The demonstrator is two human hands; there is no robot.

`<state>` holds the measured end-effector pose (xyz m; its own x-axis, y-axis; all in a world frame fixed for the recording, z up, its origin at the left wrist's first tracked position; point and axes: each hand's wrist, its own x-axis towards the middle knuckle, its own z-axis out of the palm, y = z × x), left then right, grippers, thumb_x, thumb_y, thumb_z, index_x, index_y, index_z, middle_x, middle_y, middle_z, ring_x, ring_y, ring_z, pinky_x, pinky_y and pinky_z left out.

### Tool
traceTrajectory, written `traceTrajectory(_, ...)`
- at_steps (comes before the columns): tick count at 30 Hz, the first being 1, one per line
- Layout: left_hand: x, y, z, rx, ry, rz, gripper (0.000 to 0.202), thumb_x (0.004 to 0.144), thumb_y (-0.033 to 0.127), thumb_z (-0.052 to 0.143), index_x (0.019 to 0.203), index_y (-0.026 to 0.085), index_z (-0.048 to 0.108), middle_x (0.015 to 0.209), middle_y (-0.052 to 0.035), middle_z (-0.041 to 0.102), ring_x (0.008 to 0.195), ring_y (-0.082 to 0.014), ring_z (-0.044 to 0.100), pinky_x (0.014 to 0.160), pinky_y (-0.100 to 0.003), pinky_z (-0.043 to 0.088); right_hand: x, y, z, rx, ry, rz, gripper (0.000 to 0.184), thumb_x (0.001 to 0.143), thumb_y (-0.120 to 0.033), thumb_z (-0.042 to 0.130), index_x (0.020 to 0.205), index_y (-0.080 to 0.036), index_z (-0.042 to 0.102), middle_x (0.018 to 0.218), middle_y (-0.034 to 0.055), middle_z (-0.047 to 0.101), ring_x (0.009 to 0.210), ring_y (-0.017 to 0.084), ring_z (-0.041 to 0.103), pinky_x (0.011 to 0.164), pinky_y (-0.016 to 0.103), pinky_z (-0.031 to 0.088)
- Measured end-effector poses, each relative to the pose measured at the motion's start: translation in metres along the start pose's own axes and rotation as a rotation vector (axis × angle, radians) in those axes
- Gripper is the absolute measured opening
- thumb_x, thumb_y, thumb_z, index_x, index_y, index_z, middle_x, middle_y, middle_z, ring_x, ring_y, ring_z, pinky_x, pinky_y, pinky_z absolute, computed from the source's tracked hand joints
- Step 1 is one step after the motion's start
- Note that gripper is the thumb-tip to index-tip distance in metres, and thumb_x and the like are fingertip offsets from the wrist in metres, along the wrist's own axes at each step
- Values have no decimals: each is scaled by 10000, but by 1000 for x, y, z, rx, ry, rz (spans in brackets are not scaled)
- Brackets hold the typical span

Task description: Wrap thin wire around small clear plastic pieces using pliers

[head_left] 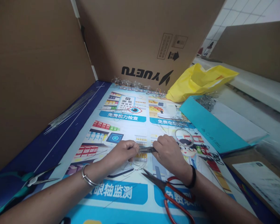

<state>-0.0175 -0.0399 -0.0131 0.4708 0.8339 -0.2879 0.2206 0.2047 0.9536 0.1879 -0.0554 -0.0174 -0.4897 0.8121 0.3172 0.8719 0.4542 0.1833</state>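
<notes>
In the middle of the printed poster, both hands meet over thin wire. My right hand is wrapped round a pair of dark-jawed pliers, whose tips point left. The jaws reach the fingertips of my left hand, which pinch a piece of fine wire. Loops of this wire hang below the fingers; its exact shape is hard to make out. Just below my right hand lie red-handled scissors, blades apart and pointing up-left.
Green-handled pliers lie open at the lower left. Straight wires rest on the blue surface. Tangled wire pieces line the back. A wire coil, yellow bag and teal box stand right. Cardboard walls enclose the back and left.
</notes>
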Motion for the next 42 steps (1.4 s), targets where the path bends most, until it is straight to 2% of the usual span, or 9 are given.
traceTrajectory(7, -3, 7, 2, 3, -5, 51, 165, 742, 275, 520, 624, 163, 499, 538, 42, 465, 507, -93, 420, 518, -224, 310, 1, 0, -2, -21, -38, -2, 59, 715, -194, 598, 669, -192, 560, 702, 47, 548, 724, 195, 437, 645, 314, 230)
traceTrajectory(12, -2, 5, 2, -12, -2, 10, 157, 759, 262, 520, 638, 163, 507, 509, 51, 464, 479, -79, 387, 499, -215, 288, 0, -1, 1, 23, -75, 26, 75, 755, -224, 570, 687, -193, 567, 691, 36, 556, 702, 179, 455, 635, 304, 236)
traceTrajectory(16, -2, 4, 2, -111, 4, -34, 189, 766, 292, 547, 636, 160, 509, 497, 46, 470, 471, -75, 387, 485, -212, 275, -1, 2, 2, 62, -111, 78, 108, 790, -247, 541, 704, -188, 569, 712, 34, 563, 728, 171, 473, 649, 293, 253)
traceTrajectory(20, -2, 3, 1, -323, 118, -39, 183, 767, 301, 572, 670, 154, 523, 531, 40, 489, 489, -73, 411, 490, -207, 296, -1, 10, 0, 95, -172, 156, 145, 810, -262, 503, 708, -180, 567, 724, 37, 567, 728, 165, 487, 639, 282, 271)
traceTrajectory(23, -2, 2, 1, -449, 153, -28, 157, 769, 282, 578, 690, 154, 529, 552, 35, 508, 503, -74, 425, 500, -207, 318, 0, 15, 0, 257, -198, 239, 183, 826, -287, 484, 698, -177, 554, 723, 33, 561, 717, 155, 500, 615, 262, 297)
traceTrajectory(27, -2, 3, 3, -487, 128, -10, 182, 775, 310, 598, 706, 156, 530, 580, 25, 536, 534, -86, 462, 525, -215, 350, 2, 11, -1, 673, -204, 342, 299, 859, -405, 433, 675, -188, 522, 639, -10, 517, 602, 119, 482, 540, 232, 321)
traceTrajectory(32, -4, 1, 8, -513, 120, -39, 213, 793, 355, 595, 753, 157, 527, 618, 13, 554, 555, -92, 486, 542, -224, 358, 4, -2, -11, 1081, -217, 418, 276, 845, -428, 465, 912, -187, 581, 795, 10, 605, 711, 129, 542, 618, 233, 403)
traceTrajectory(34, -5, 0, 10, -514, 109, -36, 213, 808, 361, 577, 767, 159, 526, 627, 7, 564, 561, -95, 496, 552, -229, 354, 4, -7, -14, 1137, -212, 450, 276, 824, -417, 500, 945, -185, 585, 811, 10, 613, 723, 131, 546, 635, 235, 412)
traceTrajectory(42, -8, -1, 15, -487, 57, -25, 216, 808, 365, 581, 778, 154, 545, 652, -8, 585, 573, -102, 512, 553, -234, 341, 3, -14, -14, 1157, -206, 515, 221, 764, -360, 550, 874, -172, 589, 723, -9, 591, 659, 120, 518, 592, 225, 399)
